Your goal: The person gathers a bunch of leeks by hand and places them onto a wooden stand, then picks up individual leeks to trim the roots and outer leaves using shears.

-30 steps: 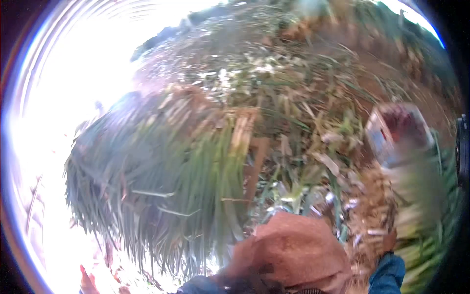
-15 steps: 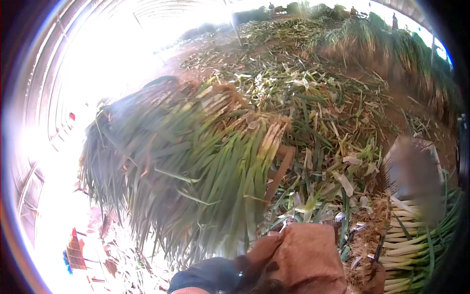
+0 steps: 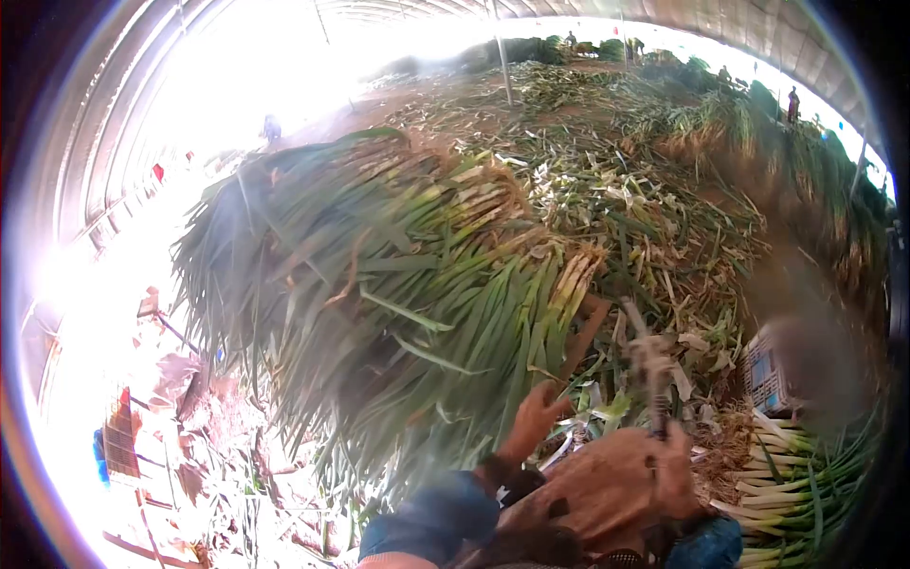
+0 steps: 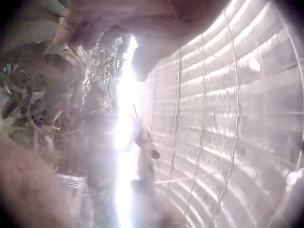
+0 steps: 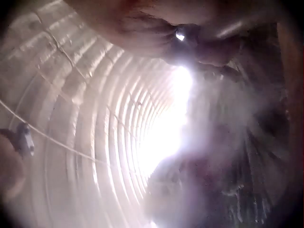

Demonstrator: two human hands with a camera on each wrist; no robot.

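Observation:
In the head view my left hand (image 3: 536, 417) reaches to the near edge of a big pile of long green onions (image 3: 455, 313), its fingertips right by the stalks. The left wrist view shows its thumb (image 4: 145, 61) apart from the fingers. My right hand (image 3: 675, 469) is raised over my lap and grips a thin, long, upright thing (image 3: 652, 365), pale and blurred towards its top; I cannot tell its kind. Brown cloth (image 3: 578, 484) covers my lap between the hands. On my right lie green onions with white stems (image 3: 773, 474), side by side in a row.
A wooden board (image 3: 586, 332) stands at the pile's right end. Beyond it, loose leaves (image 3: 654, 218) litter the ground. A plastic crate (image 3: 761, 375) sits past the row, partly behind a blurred smudge. More onions (image 3: 806, 152) stand along the far right, under a ribbed tunnel roof (image 3: 720, 21).
The left hand has moved from the lap cloth up to the pile. The right hand has come from the onion row to over the lap, with the thin thing upright. The view has shifted.

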